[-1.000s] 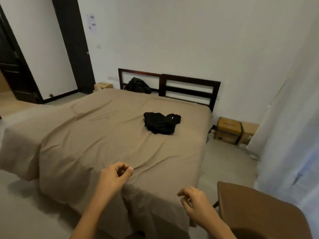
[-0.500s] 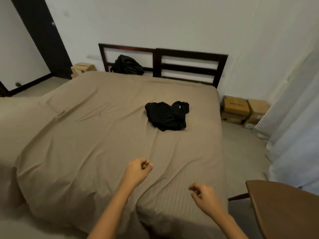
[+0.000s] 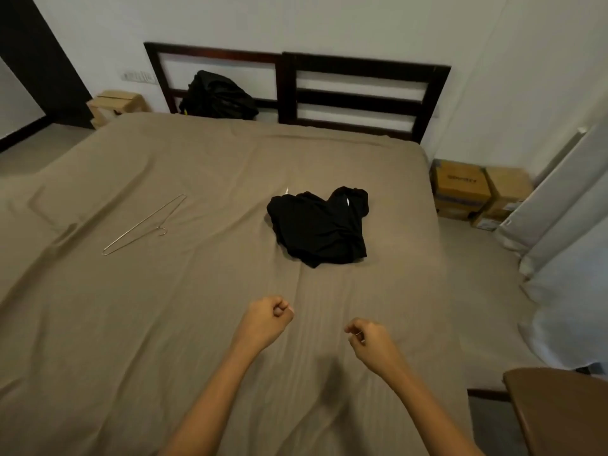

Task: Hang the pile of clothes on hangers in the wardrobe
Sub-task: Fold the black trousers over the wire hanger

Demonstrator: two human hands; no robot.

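A small pile of black clothes [image 3: 320,225] lies crumpled in the middle of the bed [image 3: 164,324], which is covered by a tan sheet. A thin metal wire hanger [image 3: 144,223] lies flat on the sheet to the pile's left. My left hand [image 3: 266,319] hovers over the bed below the pile, its fingers curled into a fist with nothing in it. My right hand [image 3: 368,339] is beside it, fingers curled in too and holding nothing. Both hands are well short of the clothes. No wardrobe is in sight.
A dark wooden headboard [image 3: 355,93] stands against the white wall, with a black bag [image 3: 217,97] leaning on it. Cardboard boxes [image 3: 477,192] sit on the floor at the right, beside white curtains [image 3: 566,241]. A brown chair [image 3: 559,409] is at the lower right, a wooden stool [image 3: 115,105] at the back left.
I have come closer to the bed, so the clothes pile and hanger look nearer and larger. Both hands have moved forward over the sheet, still curled and empty.
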